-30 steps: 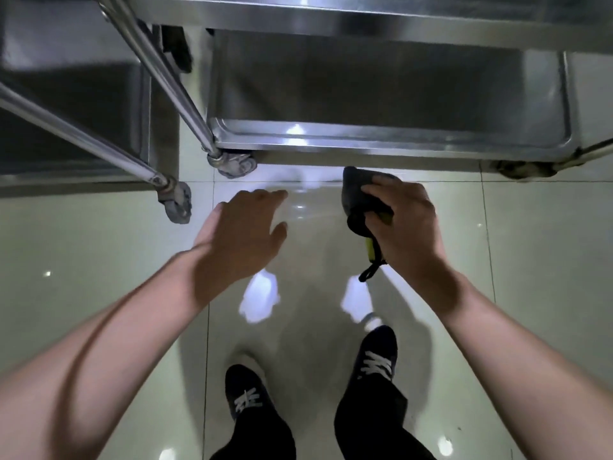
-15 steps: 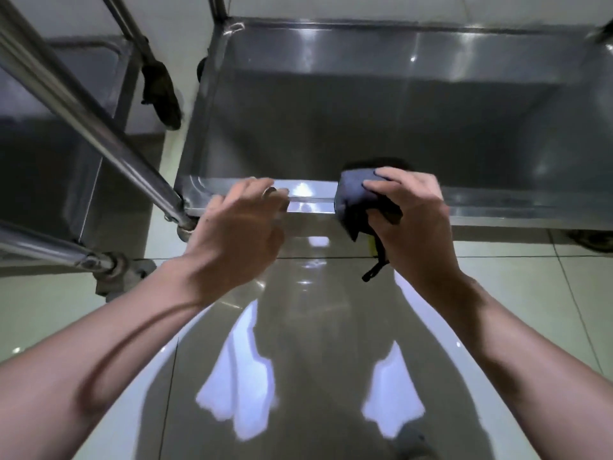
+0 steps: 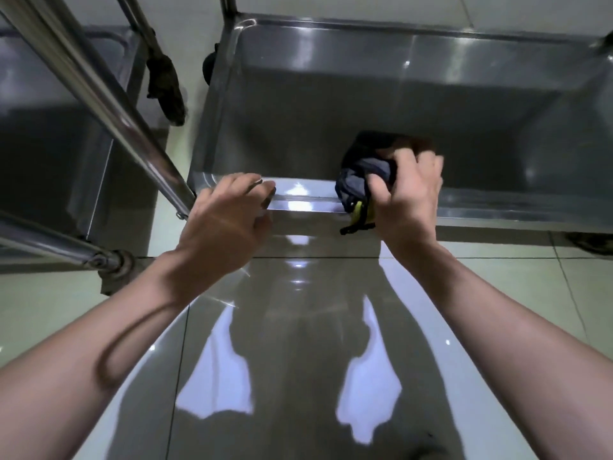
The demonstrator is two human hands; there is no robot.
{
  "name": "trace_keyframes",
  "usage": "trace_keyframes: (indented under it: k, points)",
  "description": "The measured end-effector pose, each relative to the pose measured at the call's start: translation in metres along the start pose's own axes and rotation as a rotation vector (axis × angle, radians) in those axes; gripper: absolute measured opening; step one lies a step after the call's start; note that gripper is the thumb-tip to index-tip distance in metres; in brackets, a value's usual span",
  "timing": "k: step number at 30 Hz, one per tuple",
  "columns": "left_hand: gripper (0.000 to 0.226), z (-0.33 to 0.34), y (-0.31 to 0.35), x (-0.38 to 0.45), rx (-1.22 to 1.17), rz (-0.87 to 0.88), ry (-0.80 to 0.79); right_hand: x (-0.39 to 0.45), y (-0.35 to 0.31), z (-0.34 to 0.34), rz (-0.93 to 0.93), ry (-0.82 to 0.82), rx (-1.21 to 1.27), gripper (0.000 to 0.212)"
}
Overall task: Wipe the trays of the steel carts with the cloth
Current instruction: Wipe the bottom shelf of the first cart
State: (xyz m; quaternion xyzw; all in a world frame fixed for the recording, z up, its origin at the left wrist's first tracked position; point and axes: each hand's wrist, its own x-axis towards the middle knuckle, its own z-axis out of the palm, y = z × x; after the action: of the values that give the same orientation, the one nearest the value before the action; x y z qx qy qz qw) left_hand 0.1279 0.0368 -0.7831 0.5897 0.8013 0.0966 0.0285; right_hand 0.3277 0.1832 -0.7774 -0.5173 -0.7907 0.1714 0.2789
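Note:
A low steel cart tray (image 3: 497, 207) fills the upper middle of the view, its shiny front rim facing me. My right hand (image 3: 408, 197) is closed on a bunched dark cloth (image 3: 361, 175) with a yellow tag, held over the front rim and just inside the tray. My left hand (image 3: 229, 220) rests on the front rim near its left corner, fingers curled over the edge and holding nothing else.
A second steel cart (image 3: 49, 154) stands to the left, its slanted tubes (image 3: 96, 97) crossing the upper left. A dark rag (image 3: 166, 84) hangs between the two carts. Castors (image 3: 112, 263) rest on the glossy tiled floor (image 3: 298, 360) below me.
My view has dropped closer to the low tray. Both hands moved forward: the left settled onto the front rim, and the right carried the cloth over the rim into the tray.

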Motion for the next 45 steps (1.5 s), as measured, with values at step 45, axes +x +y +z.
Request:
trace_keyframes:
  k: [45]
  points:
    - [0.044,0.003,-0.04,-0.054,-0.092,-0.087,-0.025,-0.014,-0.098,0.133,-0.604,-0.401,-0.108,0.046]
